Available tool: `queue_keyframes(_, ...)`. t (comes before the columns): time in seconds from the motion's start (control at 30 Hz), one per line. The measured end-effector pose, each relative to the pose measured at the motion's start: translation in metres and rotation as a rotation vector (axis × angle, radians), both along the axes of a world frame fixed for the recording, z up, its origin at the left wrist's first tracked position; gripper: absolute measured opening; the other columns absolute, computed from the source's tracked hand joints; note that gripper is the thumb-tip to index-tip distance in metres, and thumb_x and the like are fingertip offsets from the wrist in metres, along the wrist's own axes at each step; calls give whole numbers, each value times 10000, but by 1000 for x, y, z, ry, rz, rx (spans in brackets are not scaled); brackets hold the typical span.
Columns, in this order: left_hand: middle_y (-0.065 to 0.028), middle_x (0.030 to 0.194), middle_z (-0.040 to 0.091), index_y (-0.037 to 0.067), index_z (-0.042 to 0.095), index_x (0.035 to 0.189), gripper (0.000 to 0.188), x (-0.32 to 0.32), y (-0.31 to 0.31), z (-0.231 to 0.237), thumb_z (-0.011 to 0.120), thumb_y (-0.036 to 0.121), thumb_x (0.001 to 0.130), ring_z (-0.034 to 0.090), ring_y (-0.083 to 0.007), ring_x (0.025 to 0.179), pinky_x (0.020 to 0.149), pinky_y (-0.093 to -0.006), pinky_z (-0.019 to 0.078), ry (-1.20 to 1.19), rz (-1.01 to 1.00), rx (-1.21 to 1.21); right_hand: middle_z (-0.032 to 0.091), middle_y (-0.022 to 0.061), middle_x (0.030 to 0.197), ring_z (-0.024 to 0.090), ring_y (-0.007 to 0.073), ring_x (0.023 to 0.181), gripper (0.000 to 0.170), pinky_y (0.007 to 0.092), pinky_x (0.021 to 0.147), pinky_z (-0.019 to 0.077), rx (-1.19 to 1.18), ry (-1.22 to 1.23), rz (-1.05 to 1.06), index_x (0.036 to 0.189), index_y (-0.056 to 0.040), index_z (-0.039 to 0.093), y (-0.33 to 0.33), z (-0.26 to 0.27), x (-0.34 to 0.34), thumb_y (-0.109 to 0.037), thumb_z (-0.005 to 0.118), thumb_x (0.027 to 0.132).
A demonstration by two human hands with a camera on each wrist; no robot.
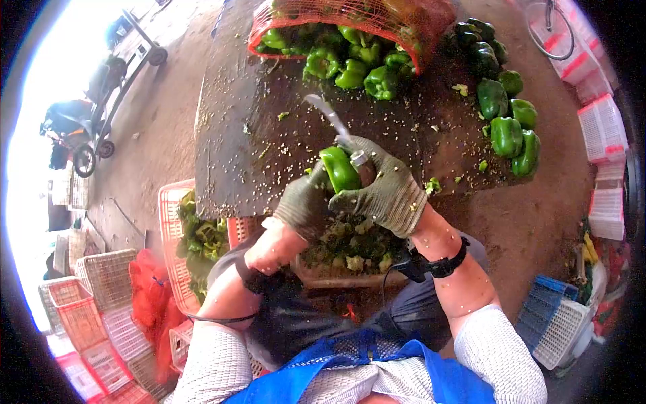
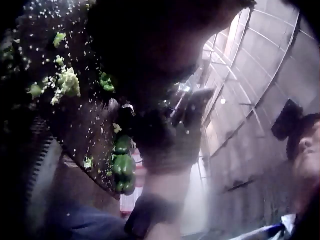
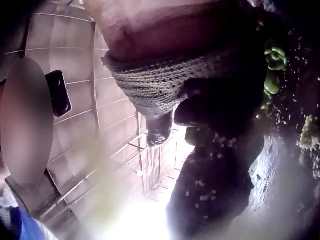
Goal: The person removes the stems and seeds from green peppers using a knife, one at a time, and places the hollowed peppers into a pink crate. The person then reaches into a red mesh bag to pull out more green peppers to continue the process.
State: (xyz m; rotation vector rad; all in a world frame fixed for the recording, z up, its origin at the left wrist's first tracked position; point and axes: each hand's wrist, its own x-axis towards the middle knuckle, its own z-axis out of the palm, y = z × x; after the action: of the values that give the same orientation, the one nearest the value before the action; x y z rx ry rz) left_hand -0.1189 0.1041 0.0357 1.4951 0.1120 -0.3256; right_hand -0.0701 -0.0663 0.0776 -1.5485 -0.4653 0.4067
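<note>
In the head view a glossy green bell pepper [image 1: 340, 170] is held between the two gloved hands, over the near edge of the dark board. My left hand [image 1: 304, 203] grips its left side, fingers partly hidden behind it. My right hand [image 1: 385, 187] holds a knife [image 1: 326, 113], its pale curved blade pointing up and away to the left. The right thumb lies close along the pepper's lower right side. Both wrist views are dark; the right glove [image 3: 150, 90] shows ribbed knit, and the held pepper is mostly hidden there.
Seeds and green scraps litter the board [image 1: 235, 155]. A red mesh bag [image 1: 431, 34] spills peppers at the back; more peppers [image 1: 506, 137] line the right edge. Below the hands is a container of pepper cores [image 1: 350, 246]. A crate of green pieces [image 1: 168, 222] stands at left.
</note>
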Motion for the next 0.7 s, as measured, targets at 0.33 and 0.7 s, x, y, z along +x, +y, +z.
queue_keyframes(0.33, -39, 1151, 647, 42, 599, 1209, 440, -9, 14, 42, 740, 53, 793, 607, -130, 1040, 911, -294, 499, -68, -400, 218, 659, 29, 1050, 550, 70, 943, 569, 253, 868, 472, -87, 122, 130, 1230, -18, 579, -5, 22, -13, -93, 815, 719)
queue_keyframes(0.7, -23, 1056, 665, 24, 614, 1173, 447, -21, 15, 41, 789, 158, 784, 612, -122, 958, 870, -303, 502, 271, -264, -306, 650, 21, 1071, 564, 74, 964, 568, 253, 871, 478, -25, 373, 173, 1235, 0, 566, -1, 25, -12, -143, 815, 745)
